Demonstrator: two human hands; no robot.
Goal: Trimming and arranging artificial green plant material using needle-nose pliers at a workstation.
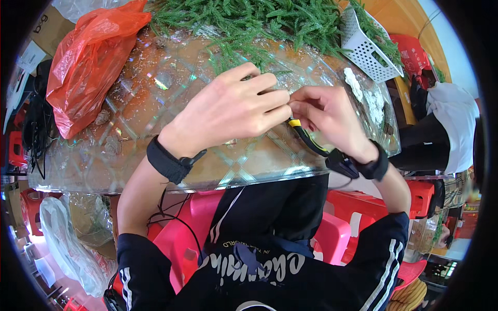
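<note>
A pair of pliers with yellow-and-black handles (pixel 309 139) sits in the right hand (pixel 332 120), the handles running back along the palm toward the wrist and the nose hidden where the two hands meet. The right hand's fingers are curled and pressed together around the handles, which likely keeps the tool steady for fine work. The left hand (pixel 233 111) lies just beside it, knuckles up, fingertips drawn together against the right hand's fingertips; it seems to pinch something small there, but what it pinches is hidden, so I cannot tell. Both wrists wear black bands, and both hands hover close over the near middle of the round glass-topped table (pixel 155 135), a short way in from its near edge, probably so the forearms can brace on it.

Beyond the hands, a heap of green feathery artificial sprigs (pixel 259 20) covers the far edge of the table, within easy reach. A white perforated plastic basket (pixel 365 46) stands tilted at the far right edge, more green in it. A crumpled orange-red plastic bag (pixel 88 62) fills the far left corner. White crumbly bits (pixel 363 93) lie along the right edge.

Between bag and hands the glass is open. Pink and red plastic stools (pixel 181 233) crowd below the near edge, and another person in a white top (pixel 451 124) sits just past the right edge.
</note>
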